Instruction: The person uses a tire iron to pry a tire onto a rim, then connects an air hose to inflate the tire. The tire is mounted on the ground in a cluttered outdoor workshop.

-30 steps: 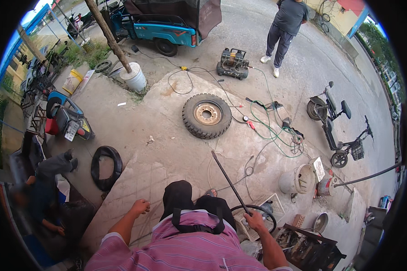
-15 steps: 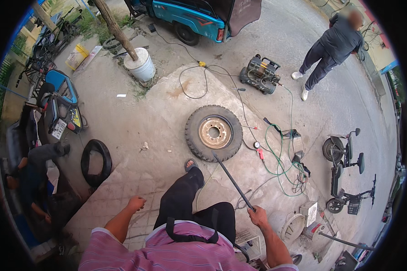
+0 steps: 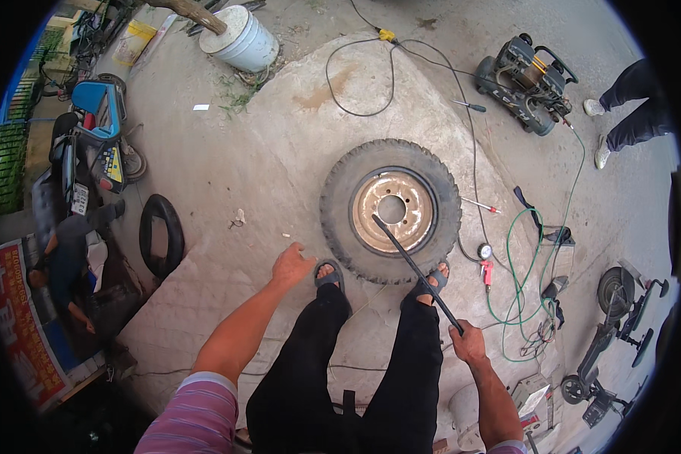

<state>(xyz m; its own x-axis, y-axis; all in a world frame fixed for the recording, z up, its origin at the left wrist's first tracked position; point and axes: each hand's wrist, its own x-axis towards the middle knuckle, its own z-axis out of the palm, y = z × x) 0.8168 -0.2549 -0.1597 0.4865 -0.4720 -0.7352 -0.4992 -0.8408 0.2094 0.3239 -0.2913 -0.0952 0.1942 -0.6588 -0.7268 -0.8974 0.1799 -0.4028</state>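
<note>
Right hand closed around near end of long black pry bar, far tip resting at tyre bead by rusty rim. Left hand open, empty, hanging left of tyre. Tyre flat on concrete, centre, just beyond both feet. Likely heavy, stiff rubber; bar rigid, best gripped at near end for leverage.

A rough black rubber tyre with a rusty metal rim lies on matt, stained concrete ground; the bar is dark metal.
</note>
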